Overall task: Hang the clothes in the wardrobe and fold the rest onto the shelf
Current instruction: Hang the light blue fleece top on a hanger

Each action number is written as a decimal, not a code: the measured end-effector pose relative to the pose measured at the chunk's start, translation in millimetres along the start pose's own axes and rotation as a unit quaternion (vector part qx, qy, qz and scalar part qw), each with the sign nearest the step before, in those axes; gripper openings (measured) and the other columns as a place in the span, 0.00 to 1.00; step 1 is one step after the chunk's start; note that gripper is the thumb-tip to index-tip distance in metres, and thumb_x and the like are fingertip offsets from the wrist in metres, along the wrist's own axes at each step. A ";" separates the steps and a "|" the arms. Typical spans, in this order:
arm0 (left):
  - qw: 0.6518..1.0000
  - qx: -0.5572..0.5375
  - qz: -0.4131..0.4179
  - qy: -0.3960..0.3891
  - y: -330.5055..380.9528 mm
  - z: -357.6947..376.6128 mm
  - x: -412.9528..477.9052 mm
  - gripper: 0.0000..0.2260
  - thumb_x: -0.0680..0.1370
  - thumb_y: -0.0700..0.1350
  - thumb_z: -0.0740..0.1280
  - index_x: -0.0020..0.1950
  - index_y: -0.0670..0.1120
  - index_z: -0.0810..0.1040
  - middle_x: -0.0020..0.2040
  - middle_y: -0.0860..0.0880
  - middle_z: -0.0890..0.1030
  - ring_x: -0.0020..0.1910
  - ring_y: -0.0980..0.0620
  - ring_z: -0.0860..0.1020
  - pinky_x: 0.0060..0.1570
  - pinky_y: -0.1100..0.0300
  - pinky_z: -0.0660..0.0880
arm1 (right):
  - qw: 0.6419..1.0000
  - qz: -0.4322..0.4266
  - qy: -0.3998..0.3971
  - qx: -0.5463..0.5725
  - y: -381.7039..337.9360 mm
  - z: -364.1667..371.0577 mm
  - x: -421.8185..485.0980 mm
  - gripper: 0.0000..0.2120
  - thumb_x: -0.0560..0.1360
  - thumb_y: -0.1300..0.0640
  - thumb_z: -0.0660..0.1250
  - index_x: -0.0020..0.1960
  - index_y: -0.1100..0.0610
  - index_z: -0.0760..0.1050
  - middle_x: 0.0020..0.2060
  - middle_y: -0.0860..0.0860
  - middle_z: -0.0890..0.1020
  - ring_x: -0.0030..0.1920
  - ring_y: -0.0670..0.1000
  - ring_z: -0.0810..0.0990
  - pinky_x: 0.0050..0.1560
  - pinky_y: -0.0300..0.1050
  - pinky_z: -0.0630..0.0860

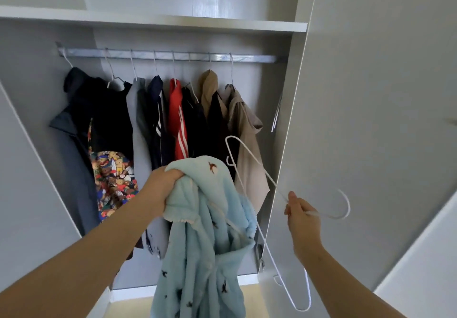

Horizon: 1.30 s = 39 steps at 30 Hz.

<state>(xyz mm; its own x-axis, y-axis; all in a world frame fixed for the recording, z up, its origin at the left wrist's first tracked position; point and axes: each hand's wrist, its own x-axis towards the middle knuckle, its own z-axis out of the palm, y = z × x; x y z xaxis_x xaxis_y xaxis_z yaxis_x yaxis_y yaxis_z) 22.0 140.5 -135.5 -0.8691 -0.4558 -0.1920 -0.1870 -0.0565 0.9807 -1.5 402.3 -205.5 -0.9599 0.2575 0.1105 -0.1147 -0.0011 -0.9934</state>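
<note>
An open grey wardrobe fills the view. At upper left a shelf runs above a metal rail crowded with hung clothes, dark at the left, red in the middle, beige at the right. In front of them, below the rail, the left hand grips a bunched pale blue garment, which droops down out of view. It looks fleecy, soft and light, so it will likely flop and twist; holding it at the neck or a shoulder seam should let a hanger slide in. To its right, a white wire hanger sits tilted, touching the garment's edge. It looks thin and probably flexes easily. The right hand pinches it just below the hook. Further right stands an open wardrobe door.
</note>
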 end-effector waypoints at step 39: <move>0.624 0.558 0.547 -0.015 -7.8 -25.1 -83.0 0.19 0.61 0.47 0.77 0.48 0.43 0.79 0.49 0.46 0.79 0.50 0.44 0.78 0.56 0.46 0.71 | 0.979 0.018 -0.204 0.001 -61.6 58.6 -65.4 0.25 0.72 0.65 0.58 0.17 0.52 0.67 0.20 0.47 0.68 0.27 0.48 0.65 0.31 0.41 0.63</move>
<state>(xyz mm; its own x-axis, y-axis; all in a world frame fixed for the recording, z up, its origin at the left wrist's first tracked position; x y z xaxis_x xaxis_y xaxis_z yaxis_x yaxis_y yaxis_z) 107.1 156.5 -126.3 -0.7611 0.3385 0.5533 0.3387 0.9349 -0.1061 53.3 329.0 -149.8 -0.9855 -0.1507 0.0786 -0.0787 -0.0049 -0.9969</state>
